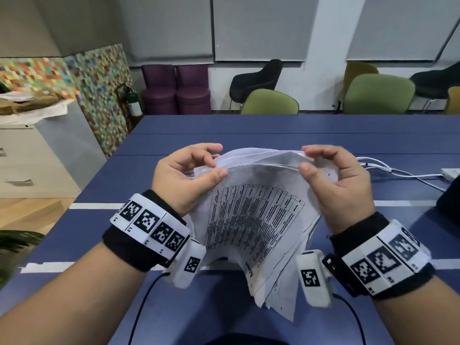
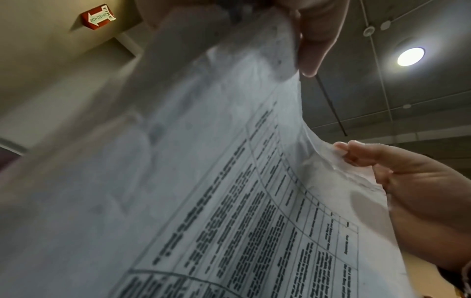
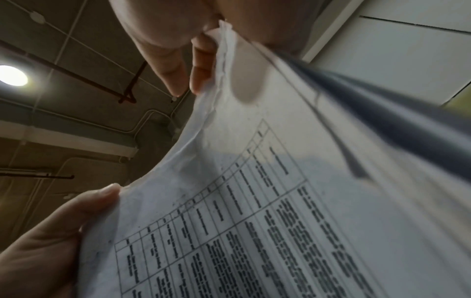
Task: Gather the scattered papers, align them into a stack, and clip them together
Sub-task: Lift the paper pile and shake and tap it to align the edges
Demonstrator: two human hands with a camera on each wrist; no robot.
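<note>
A loose bundle of white printed papers hangs upright above the blue table, a table of text on the sheet facing me. The lower edges are uneven and fan out. My left hand pinches the top left corner between thumb and fingers. My right hand pinches the top right corner the same way. The top edge sags between the two hands. In the left wrist view the papers fill the frame, with the right hand at their edge. The right wrist view shows the papers and the left hand's thumb.
White cables run to a white power strip at the table's right. A dark object sits at the right edge. Green chairs stand behind the table, and a grey cabinet to the left.
</note>
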